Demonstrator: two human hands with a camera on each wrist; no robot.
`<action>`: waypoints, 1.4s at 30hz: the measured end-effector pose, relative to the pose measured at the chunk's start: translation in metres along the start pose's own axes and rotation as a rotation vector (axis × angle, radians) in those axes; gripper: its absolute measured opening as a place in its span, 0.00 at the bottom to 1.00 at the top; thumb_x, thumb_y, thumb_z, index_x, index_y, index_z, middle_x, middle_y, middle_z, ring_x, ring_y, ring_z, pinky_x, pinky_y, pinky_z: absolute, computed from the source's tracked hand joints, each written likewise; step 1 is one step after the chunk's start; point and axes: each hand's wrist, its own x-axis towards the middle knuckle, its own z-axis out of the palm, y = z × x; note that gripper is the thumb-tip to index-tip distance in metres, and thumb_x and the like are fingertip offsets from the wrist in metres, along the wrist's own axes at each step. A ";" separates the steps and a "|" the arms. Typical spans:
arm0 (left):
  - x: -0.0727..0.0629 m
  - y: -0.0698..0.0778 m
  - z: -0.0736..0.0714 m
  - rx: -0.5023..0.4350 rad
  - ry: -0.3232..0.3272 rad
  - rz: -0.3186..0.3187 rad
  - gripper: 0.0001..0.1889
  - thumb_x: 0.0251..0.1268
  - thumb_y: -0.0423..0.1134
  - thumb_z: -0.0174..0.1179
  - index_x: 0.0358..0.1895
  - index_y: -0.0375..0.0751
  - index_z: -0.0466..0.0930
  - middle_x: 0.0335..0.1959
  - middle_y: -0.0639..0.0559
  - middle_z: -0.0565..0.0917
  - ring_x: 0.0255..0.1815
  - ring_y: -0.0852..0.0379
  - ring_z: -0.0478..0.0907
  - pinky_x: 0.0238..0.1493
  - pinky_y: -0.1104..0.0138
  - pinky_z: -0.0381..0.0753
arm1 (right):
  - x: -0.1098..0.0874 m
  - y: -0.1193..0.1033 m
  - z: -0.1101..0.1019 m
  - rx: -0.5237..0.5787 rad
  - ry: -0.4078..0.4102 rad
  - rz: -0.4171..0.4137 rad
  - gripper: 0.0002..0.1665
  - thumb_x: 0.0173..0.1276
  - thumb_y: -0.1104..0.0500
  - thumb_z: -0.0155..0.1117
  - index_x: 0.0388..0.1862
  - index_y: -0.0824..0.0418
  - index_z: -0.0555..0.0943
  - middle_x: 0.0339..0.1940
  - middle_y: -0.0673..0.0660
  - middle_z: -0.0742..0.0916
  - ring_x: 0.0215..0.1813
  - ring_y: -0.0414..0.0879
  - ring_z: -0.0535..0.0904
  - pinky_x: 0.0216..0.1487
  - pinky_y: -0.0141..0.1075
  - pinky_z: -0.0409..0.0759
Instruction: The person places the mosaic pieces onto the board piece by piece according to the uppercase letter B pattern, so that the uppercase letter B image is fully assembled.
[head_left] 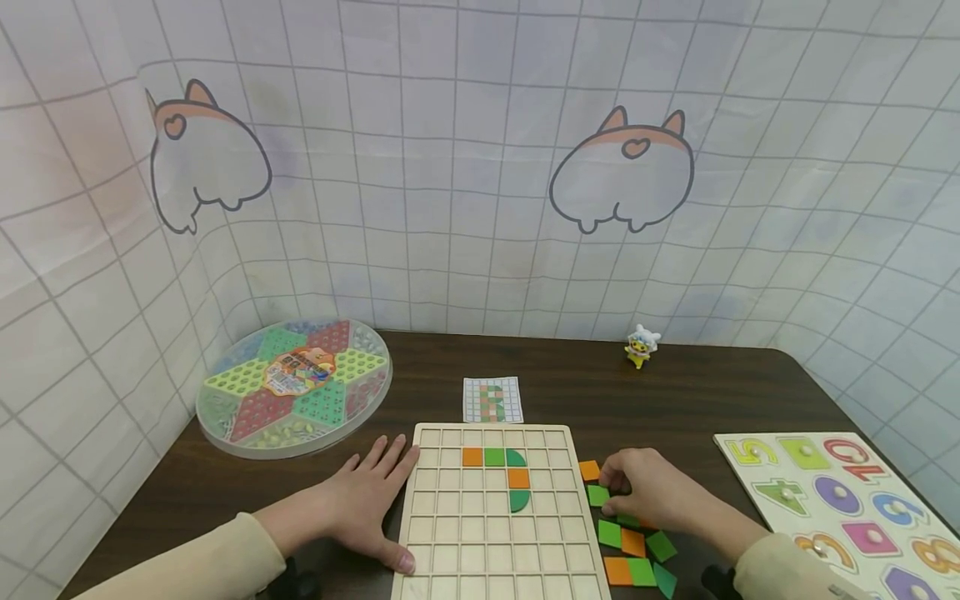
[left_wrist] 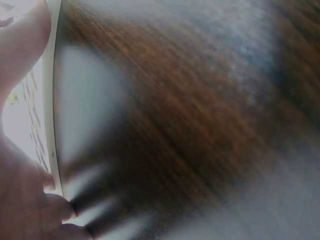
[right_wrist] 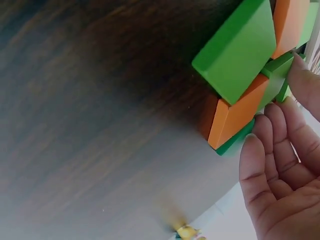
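Observation:
A wooden grid board (head_left: 459,529) lies on the dark table, with orange and green squares and green rounded tiles set in its upper cells. My left hand (head_left: 367,504) is spread flat at its left edge, thumb and fingertips touching the rim; the left wrist view shows this hand (left_wrist: 25,195) along the board's side (left_wrist: 52,115). At the right edge, my right hand (head_left: 652,487) pinches a green square tile (head_left: 597,496) between thumb and fingers. In the right wrist view, the fingers (right_wrist: 252,160) curl beside an orange tile (right_wrist: 237,117) and a larger-looking green tile (right_wrist: 240,55).
Several loose tiles (head_left: 630,572) lie right of the board. A pattern card (head_left: 492,400) lies behind it. A round game board (head_left: 300,383) is at the back left, a number puzzle (head_left: 840,496) at the right, and a small figurine (head_left: 641,346) stands behind.

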 end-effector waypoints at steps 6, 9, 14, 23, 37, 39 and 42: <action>0.000 -0.001 0.000 0.002 -0.006 -0.002 0.77 0.33 0.91 0.58 0.85 0.49 0.39 0.86 0.40 0.40 0.86 0.34 0.36 0.75 0.31 0.50 | -0.002 -0.003 -0.005 -0.010 0.045 -0.001 0.11 0.61 0.60 0.78 0.40 0.60 0.85 0.34 0.47 0.86 0.35 0.36 0.80 0.36 0.31 0.81; 0.000 -0.001 0.000 0.001 -0.005 -0.002 0.77 0.33 0.91 0.58 0.85 0.48 0.39 0.86 0.40 0.40 0.86 0.34 0.37 0.75 0.30 0.49 | -0.001 -0.007 -0.007 0.037 0.061 -0.001 0.13 0.61 0.61 0.78 0.42 0.62 0.85 0.36 0.49 0.88 0.36 0.39 0.83 0.37 0.32 0.83; 0.000 0.000 -0.001 -0.001 -0.003 -0.006 0.77 0.32 0.90 0.59 0.85 0.48 0.40 0.86 0.40 0.41 0.86 0.34 0.37 0.75 0.30 0.49 | 0.002 -0.014 -0.003 0.101 0.077 -0.035 0.14 0.61 0.60 0.78 0.44 0.63 0.86 0.37 0.50 0.88 0.37 0.40 0.83 0.38 0.30 0.82; 0.000 0.001 -0.001 0.000 -0.008 -0.016 0.78 0.32 0.90 0.59 0.85 0.47 0.40 0.86 0.39 0.41 0.86 0.34 0.37 0.75 0.31 0.50 | 0.016 -0.037 0.012 0.176 0.098 -0.042 0.11 0.60 0.63 0.79 0.39 0.62 0.85 0.31 0.49 0.86 0.34 0.40 0.80 0.36 0.30 0.80; -0.001 -0.002 0.001 -0.012 0.004 0.025 0.76 0.35 0.90 0.58 0.85 0.48 0.39 0.86 0.38 0.40 0.85 0.33 0.37 0.74 0.29 0.50 | 0.037 -0.068 0.029 0.174 0.077 -0.088 0.10 0.59 0.62 0.79 0.37 0.61 0.86 0.27 0.47 0.86 0.32 0.39 0.80 0.36 0.31 0.79; -0.001 -0.002 0.001 -0.011 0.005 0.027 0.76 0.35 0.90 0.58 0.85 0.48 0.38 0.86 0.38 0.40 0.85 0.32 0.37 0.74 0.29 0.50 | 0.039 -0.072 0.032 0.164 0.079 -0.099 0.09 0.58 0.63 0.80 0.36 0.61 0.86 0.27 0.46 0.85 0.31 0.38 0.80 0.36 0.31 0.79; -0.001 -0.002 0.001 -0.011 0.004 0.026 0.76 0.35 0.90 0.57 0.85 0.48 0.38 0.86 0.38 0.40 0.85 0.32 0.37 0.74 0.29 0.50 | 0.042 -0.078 0.037 0.165 0.086 -0.110 0.09 0.57 0.64 0.80 0.35 0.61 0.87 0.26 0.47 0.85 0.30 0.38 0.79 0.35 0.31 0.79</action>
